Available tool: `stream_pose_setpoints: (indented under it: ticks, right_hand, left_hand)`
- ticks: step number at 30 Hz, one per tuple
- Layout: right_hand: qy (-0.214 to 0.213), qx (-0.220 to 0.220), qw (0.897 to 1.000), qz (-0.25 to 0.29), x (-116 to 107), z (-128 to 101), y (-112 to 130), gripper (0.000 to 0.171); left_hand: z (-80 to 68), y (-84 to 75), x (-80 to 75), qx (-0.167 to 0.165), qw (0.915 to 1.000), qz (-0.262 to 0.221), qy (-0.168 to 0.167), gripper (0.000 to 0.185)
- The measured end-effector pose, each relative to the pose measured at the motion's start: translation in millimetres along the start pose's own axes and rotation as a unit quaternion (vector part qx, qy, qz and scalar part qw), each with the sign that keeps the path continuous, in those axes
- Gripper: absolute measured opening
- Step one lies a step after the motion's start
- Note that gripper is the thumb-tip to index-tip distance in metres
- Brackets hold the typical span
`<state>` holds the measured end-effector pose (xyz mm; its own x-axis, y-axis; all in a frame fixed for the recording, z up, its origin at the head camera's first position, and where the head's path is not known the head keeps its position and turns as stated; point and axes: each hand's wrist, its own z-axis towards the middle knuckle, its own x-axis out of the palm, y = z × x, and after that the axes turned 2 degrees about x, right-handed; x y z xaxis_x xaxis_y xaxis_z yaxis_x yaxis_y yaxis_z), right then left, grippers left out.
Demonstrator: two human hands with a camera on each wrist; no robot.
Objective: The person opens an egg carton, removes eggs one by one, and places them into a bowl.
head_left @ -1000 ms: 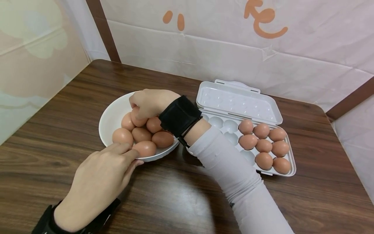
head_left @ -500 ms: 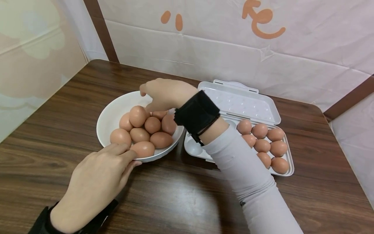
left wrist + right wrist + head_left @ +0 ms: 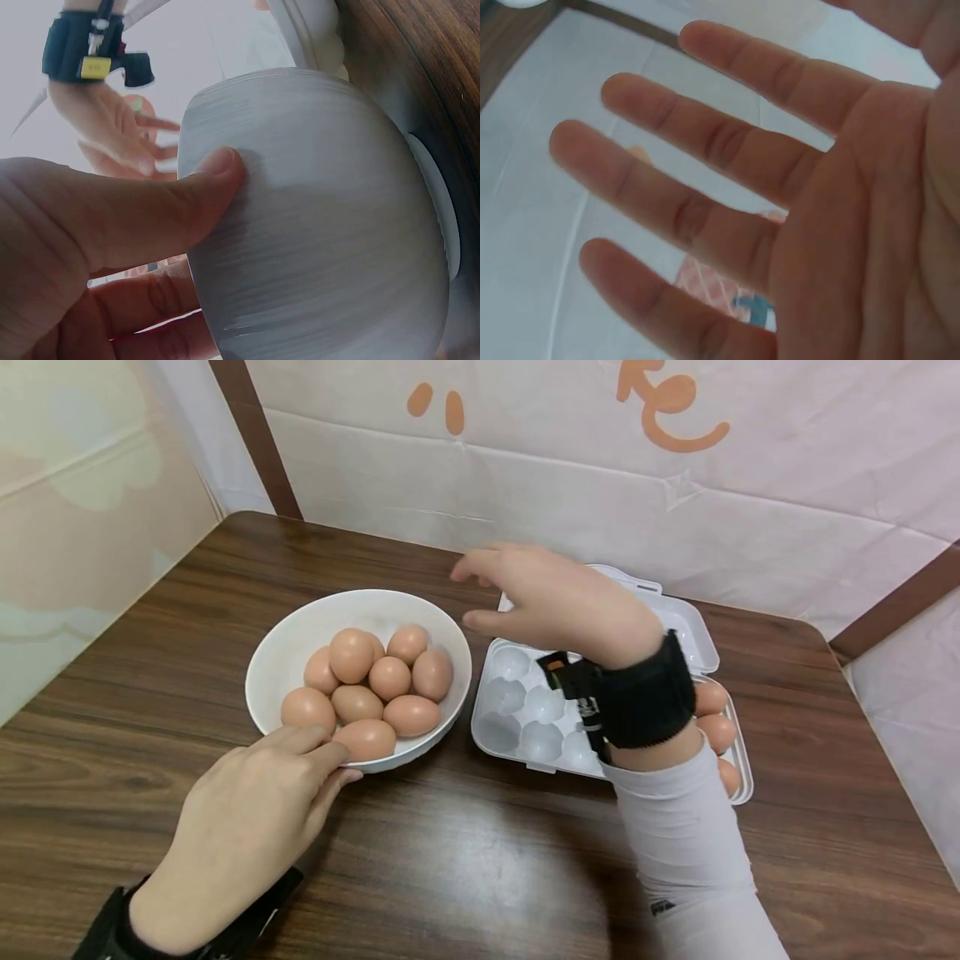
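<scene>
A white bowl (image 3: 279, 664) with several brown eggs (image 3: 389, 678) in it sits on the left of the table. My left hand (image 3: 251, 822) pinches its near rim, thumb on the outer wall and fingers over the edge, as the left wrist view (image 3: 217, 161) shows. Raised above the white egg carton (image 3: 517, 758), my right hand (image 3: 562, 597) has its fingers spread and holds nothing; its bare palm (image 3: 825, 225) fills the right wrist view. Carton cups show at the left, and eggs (image 3: 716, 732) at its right end are partly hidden behind the right wrist.
The carton's lid (image 3: 692, 627) lies folded back behind it. Both stand on a dark wood-grain table (image 3: 450, 877). A pale printed cloth (image 3: 360, 460) hangs along the back, and another stretch covers the left side.
My right hand has left the eggs in the bowl, lifted and swung right over the carton, its fingers spreading. The left hand keeps its hold on the rim.
</scene>
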<state>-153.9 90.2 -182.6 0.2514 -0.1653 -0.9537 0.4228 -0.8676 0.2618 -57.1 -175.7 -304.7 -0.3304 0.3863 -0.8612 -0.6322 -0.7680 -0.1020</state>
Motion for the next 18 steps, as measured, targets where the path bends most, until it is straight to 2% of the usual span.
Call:
stream_pose_setpoints:
  ticks: [6, 11, 18]
  right_hand:
    - [-0.028, 0.076, 0.997, 0.011, 0, -41, -31, 0.042]
    - [-0.032, 0.138, 0.990, 0.013, 6, -73, -52, 0.046]
    - [-0.026, 0.176, 0.983, 0.048, 25, -99, -72, 0.046]
  left_hand:
    - [0.7, 1.0, 0.8, 0.008, 1.0000, 0.002, -0.004, 0.019]
    - [0.2, 2.7, 0.9, 0.015, 0.9998, 0.005, -0.009, 0.021]
    - [-0.2, 3.9, 0.6, 0.013, 0.9999, -0.001, -0.006, 0.021]
